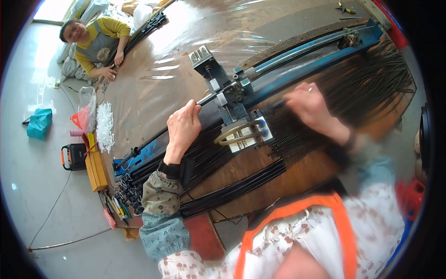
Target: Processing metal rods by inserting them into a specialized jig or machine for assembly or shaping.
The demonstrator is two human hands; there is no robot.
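A long dark rod runs slantwise from the left of the frame toward the centre, along a blue rail and into a clamping machine. The left hand is on it just left of the clamp, its fingers curled in and seemingly closed round the rod, probably to keep it in line; the back of the hand hides the exact grip. The right hand, right of centre, is blurred, its fingers bent beside a black knob; I cannot tell whether they grip it.

The machine has 2 end blocks facing each other across the rod, likely to press from both sides, and 2 looped hoses on the nearer block. Thin black rods spread over the worktop at upper right, and a black bundle lies below centre, perhaps for easy reach. Black fittings and a white pile sit at left. At upper left, a co-worker rests both hands at the worktop's edge.
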